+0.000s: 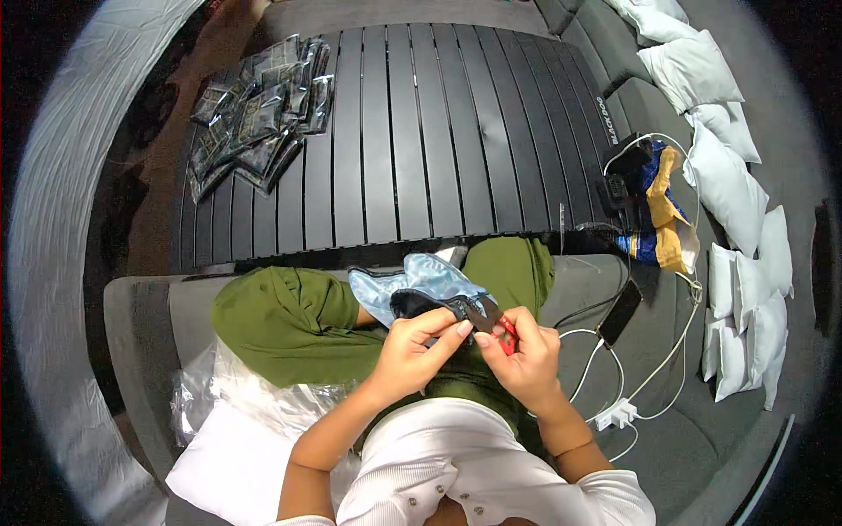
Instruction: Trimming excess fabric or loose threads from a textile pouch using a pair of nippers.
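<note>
A piece of shiny light-blue cloth (430,273) with black trim lies over my lap between my knees. My left hand (414,351) pinches its dark edge between thumb and fingers. In my right hand (531,358) is a pair of small scissors (506,337) with red handles and dark blades. The blades point up and left, right by the edge held in my left fingers. Whether they touch the cloth or a thread I cannot tell.
Ahead stands a black slatted table (447,140), with a pile of dark plastic packets (263,114) at its left. At the right are a blue-and-yellow bag (671,210), a phone (620,314), white cables with a plug block (617,414), and white cushions (726,175). Clear plastic (263,381) lies beside me.
</note>
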A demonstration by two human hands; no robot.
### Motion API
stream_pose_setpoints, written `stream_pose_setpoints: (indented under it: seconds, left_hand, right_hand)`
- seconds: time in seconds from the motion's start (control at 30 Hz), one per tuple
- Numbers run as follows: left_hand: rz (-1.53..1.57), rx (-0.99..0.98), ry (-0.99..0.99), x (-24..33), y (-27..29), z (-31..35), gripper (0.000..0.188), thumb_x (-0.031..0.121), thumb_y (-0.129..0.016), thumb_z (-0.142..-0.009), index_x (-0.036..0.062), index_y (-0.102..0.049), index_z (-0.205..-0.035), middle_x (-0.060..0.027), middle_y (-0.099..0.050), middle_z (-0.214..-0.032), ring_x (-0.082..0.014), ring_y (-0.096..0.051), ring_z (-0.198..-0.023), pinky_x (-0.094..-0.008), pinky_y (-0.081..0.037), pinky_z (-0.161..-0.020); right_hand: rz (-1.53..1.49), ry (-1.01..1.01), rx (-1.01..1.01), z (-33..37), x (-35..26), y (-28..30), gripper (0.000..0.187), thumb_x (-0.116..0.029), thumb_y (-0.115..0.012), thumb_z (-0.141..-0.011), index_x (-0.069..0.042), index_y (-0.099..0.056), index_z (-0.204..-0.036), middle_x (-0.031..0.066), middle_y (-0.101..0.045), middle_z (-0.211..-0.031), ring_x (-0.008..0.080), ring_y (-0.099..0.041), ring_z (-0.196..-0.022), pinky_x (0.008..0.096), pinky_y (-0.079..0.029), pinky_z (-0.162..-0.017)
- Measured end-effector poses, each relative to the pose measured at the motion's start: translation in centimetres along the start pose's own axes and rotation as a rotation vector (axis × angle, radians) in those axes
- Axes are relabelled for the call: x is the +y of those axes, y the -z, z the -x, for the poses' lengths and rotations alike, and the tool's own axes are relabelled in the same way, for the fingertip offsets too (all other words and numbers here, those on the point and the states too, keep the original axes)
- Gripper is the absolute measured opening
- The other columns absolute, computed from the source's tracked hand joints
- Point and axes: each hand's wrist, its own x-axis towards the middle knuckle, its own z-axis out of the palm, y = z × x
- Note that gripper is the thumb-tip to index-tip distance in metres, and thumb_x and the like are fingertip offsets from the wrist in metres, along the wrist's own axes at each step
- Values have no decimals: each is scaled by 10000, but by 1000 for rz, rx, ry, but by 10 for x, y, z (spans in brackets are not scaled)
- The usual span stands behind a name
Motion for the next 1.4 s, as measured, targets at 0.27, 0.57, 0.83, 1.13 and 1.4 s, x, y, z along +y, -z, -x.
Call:
stream_pose_setpoints:
  seconds: [0.27,0.57,0.83,1.13,1.4]
  left_hand:
    - [-97,3,2,3,2,-2,120,79,-555,-831,-38,-582,-831,-20,-513,-615,-33,-431,-572,-201,-391,-519]
    - [-94,25,6,-1,3,-1,118,76,-573,-820,-21,-568,-754,11,-434,-542,-22,-354,-499,-198,-310,-441]
    - [216,8,94,0,3,0,140,39,-557,-831,-37,-537,-948,89,-374,-632,-8,-300,-586,-159,-291,-524]
    - [-67,24,2,-1,4,4,159,43,-583,-796,-27,-566,-938,47,-420,-561,-16,-352,-557,-169,-329,-505]
    - [-176,-16,-77,7,7,5,147,48,-584,-792,-27,-572,-917,30,-461,-553,-19,-389,-542,-178,-363,-505]
  right_hand:
    - [7,52,13,-3,1,-3,253,-190,-679,-728,-18,-494,-722,39,-494,-520,138,-495,-423,237,-386,-418]
    - [-53,2,43,-5,4,6,229,-171,-662,-746,-14,-501,-701,45,-482,-496,148,-490,-402,242,-378,-408]
    - [-125,-29,7,-2,2,8,294,-233,-684,-715,-10,-492,-706,15,-453,-535,91,-423,-427,211,-342,-421]
    - [2,61,-23,-4,-5,3,269,-198,-698,-708,-18,-499,-724,32,-495,-528,128,-480,-414,233,-374,-414]
    - [-8,74,-37,-6,-9,2,266,-194,-693,-715,-20,-493,-731,32,-495,-531,126,-482,-419,231,-375,-414]
